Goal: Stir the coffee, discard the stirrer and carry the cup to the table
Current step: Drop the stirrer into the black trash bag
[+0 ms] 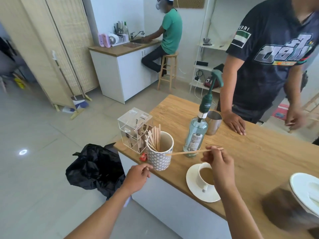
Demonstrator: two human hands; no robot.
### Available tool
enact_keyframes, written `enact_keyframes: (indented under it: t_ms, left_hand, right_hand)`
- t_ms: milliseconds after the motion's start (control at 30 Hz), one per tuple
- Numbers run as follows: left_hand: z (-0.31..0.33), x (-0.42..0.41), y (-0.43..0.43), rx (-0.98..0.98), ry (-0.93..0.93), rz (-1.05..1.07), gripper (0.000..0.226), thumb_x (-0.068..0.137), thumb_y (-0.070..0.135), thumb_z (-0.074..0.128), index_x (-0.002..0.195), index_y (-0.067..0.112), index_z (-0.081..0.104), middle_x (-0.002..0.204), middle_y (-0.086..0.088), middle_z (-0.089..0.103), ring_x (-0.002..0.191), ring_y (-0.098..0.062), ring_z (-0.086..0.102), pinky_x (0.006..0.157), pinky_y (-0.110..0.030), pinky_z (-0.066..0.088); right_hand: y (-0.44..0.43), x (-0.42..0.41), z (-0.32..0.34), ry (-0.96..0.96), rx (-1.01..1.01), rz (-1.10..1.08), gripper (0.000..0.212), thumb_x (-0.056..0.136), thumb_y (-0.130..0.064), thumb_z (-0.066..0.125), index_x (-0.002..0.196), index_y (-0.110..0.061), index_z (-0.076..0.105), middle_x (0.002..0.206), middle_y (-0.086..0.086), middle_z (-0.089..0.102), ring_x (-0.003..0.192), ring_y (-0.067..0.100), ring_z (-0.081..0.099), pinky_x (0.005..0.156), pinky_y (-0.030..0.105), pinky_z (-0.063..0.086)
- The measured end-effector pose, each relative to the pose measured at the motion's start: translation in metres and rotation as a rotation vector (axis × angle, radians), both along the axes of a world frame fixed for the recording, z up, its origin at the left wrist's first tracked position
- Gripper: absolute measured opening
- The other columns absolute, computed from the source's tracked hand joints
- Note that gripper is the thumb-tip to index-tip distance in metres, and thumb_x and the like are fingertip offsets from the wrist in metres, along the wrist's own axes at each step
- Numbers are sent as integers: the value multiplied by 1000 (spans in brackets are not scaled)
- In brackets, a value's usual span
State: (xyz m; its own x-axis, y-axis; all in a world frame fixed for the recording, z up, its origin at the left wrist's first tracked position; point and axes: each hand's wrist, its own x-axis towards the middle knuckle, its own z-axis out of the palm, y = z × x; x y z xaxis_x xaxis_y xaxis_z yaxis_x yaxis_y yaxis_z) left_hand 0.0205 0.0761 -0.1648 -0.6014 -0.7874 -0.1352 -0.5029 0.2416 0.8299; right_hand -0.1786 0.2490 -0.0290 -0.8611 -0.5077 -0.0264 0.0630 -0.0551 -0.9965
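Forearms reach in from below. Right hand (218,163) pinches one wooden stirrer (193,152) by its end, held level above the desk (259,152), tip out toward the patterned holder (160,153). Left hand (138,175), grip loosely curled on nothing I can make out, hangs off the desk edge near that holder. Directly under the right wrist: one coffee cup (204,175) on one saucer (196,190), coffee inside. Stirring looks about to start; next, tip the stirrer down into the cup. One black-bagged bin (93,168) waits on the floor, left.
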Motion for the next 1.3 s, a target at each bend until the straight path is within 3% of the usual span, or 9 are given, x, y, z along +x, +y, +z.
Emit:
enact_keyframes:
  t_ms: [233, 400, 600, 700, 800, 867, 1033, 1133, 1300]
  left_hand:
    - [19, 86, -74, -6, 43, 200, 28, 102, 14, 41, 101, 28, 66, 76, 0, 71, 63, -15, 66, 68, -29, 53]
    - [18, 156, -124, -10, 55, 367, 23, 102, 17, 43, 112, 26, 62, 76, 1, 72, 61, -12, 66, 67, -23, 51]
    - [7, 222, -164, -3, 53, 466, 20, 101, 17, 45, 112, 20, 62, 75, 1, 72, 59, -17, 66, 69, -31, 54]
    - [-5, 243, -177, 32, 15, 477, 21, 101, 18, 45, 114, 19, 62, 76, 1, 72, 59, -16, 65, 66, -28, 52]
    - [-19, 261, -192, 55, -64, 444, 22, 101, 22, 44, 115, 21, 61, 79, 3, 72, 62, -13, 66, 68, -31, 55]
    - [-23, 269, -200, 45, -141, 388, 24, 101, 25, 43, 118, 22, 59, 83, 4, 72, 71, -13, 67, 73, -33, 56]
    - [-24, 275, -229, -14, -258, 298, 28, 101, 27, 40, 124, 24, 57, 90, 2, 72, 82, -18, 68, 83, -39, 56]
    - [-24, 267, -248, -55, -301, 247, 30, 101, 29, 39, 124, 26, 56, 91, 2, 73, 86, -20, 68, 85, -41, 54]
    - [-29, 254, -267, -133, -363, 174, 29, 101, 29, 39, 124, 25, 56, 85, 3, 73, 83, -20, 66, 79, -39, 55]
  right_hand:
    - [-75, 85, 5, -62, -134, 147, 23, 99, -10, 47, 94, -4, 69, 77, 11, 66, 70, 20, 61, 74, 35, 54]
    - [-131, 149, -9, -79, -107, 239, 23, 100, -16, 48, 94, -10, 71, 73, 4, 69, 66, 13, 61, 65, 32, 54]
    - [-198, 207, -43, 154, 37, 327, 19, 98, -16, 52, 91, -18, 70, 78, -4, 69, 74, 9, 64, 78, 28, 52]
    - [-224, 229, -60, 385, 138, 387, 20, 97, -17, 52, 88, -28, 66, 77, -1, 67, 65, 10, 59, 63, 15, 44]
    - [-256, 246, -71, 540, 232, 444, 15, 97, -16, 54, 98, -18, 68, 66, 5, 64, 52, 16, 50, 47, 15, 36]
    - [-276, 253, -76, 602, 281, 486, 15, 97, -15, 53, 102, -15, 67, 65, -4, 62, 53, 16, 50, 47, 18, 38]
    - [-325, 268, -89, 646, 354, 554, 17, 98, -20, 50, 106, -18, 65, 76, -13, 58, 60, 5, 55, 54, 13, 38]
    - [-348, 271, -101, 693, 368, 578, 17, 98, -23, 49, 108, -19, 62, 85, -10, 61, 73, 8, 58, 68, 26, 48]
    - [-366, 267, -147, 670, 731, 836, 49, 95, -37, 49, 139, -29, 29, 100, -3, 65, 92, 18, 62, 83, 39, 53]
